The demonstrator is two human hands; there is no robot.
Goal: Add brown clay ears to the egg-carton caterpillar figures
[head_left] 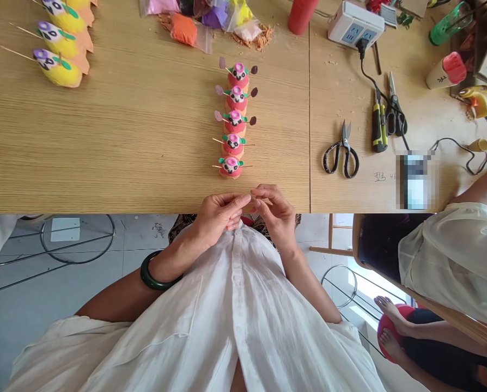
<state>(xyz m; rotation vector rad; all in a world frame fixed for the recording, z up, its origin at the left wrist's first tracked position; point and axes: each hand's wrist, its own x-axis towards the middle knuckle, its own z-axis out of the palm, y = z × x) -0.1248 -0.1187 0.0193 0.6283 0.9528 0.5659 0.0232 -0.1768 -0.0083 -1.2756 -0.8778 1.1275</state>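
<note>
Wood-grained counter (145, 136) fills the upper view, with five red figures (235, 123) in a row just beyond the hands. Three have purple discs (253, 121) on their sticks; the nearest two show bare sticks (248, 166). Left hand (221, 215) and right hand (275, 211) meet over the near edge, fingertips drawn together; I cannot tell whether either grip has anything in it. This looks like fine fingertip work, calling for a light, steady pinch. Yellow figures (68, 46) are cut off above; a pixelated patch (415, 182) hides something at right.
</note>
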